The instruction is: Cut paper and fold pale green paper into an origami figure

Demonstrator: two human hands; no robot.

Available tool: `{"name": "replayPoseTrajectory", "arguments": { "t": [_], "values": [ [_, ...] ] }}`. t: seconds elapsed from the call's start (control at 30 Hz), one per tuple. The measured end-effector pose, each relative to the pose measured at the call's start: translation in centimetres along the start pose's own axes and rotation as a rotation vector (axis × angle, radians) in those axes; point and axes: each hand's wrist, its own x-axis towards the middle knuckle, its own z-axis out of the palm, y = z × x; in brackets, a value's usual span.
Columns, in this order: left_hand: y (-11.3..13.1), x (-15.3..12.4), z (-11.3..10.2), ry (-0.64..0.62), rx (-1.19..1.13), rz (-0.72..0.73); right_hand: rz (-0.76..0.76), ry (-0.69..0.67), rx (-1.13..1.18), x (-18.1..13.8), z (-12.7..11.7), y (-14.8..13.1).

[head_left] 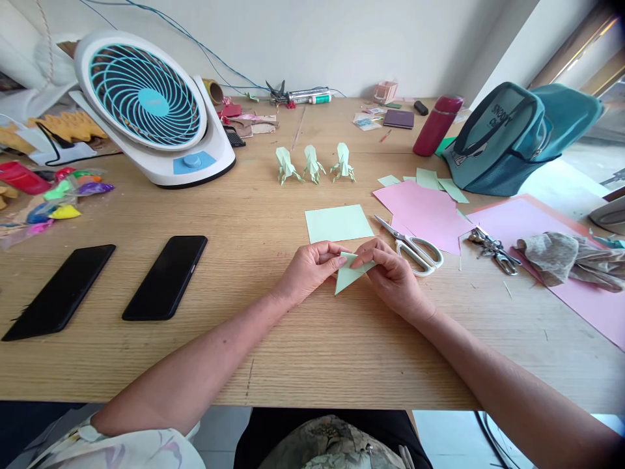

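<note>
While the left hand point(312, 268) pinches the folded pale-green paper point(345, 277) near frame centre, thumb against fingers, the right hand point(394, 279) has its grip closed on the right side; white-handled scissors point(402, 241) just beside.

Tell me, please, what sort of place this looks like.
Probably a desk used for paper craft: on it are three folded green figures, white-handled scissors and pink paper.
</note>
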Motion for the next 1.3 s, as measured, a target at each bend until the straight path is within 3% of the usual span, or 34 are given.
{"name": "replayPoseTrajectory", "arguments": {
  "t": [0.2,0.4,0.5,0.6,0.8,1.07,1.3],
  "values": [
    [-0.1,0.0,-0.1,0.018,0.006,-0.003,0.033,0.011,0.009,0.0,0.2,-0.3],
    [-0.2,0.3,-0.4,0.136,-0.013,0.029,0.337,0.132,0.339,0.3,-0.1,-0.3],
    [-0.1,0.3,-0.4,0.214,-0.016,0.059,0.565,0.066,0.489,0.3,-0.1,-0.4],
    [0.0,0.2,-0.3,0.259,-0.013,0.095,0.69,-0.085,0.566,0.3,0.2,-1.1],
    [0.2,-0.3,0.4,0.242,-0.009,0.153,0.668,-0.209,0.406,0.5,0.8,-2.6],
    [0.5,-0.5,0.8,0.2,0.003,0.147,0.686,-0.145,0.401,0.3,1.2,-1.8],
    [0.5,-0.6,0.9,0.163,0.131,0.05,0.635,-0.04,0.401,0.0,1.4,-1.9]
  ]
}}
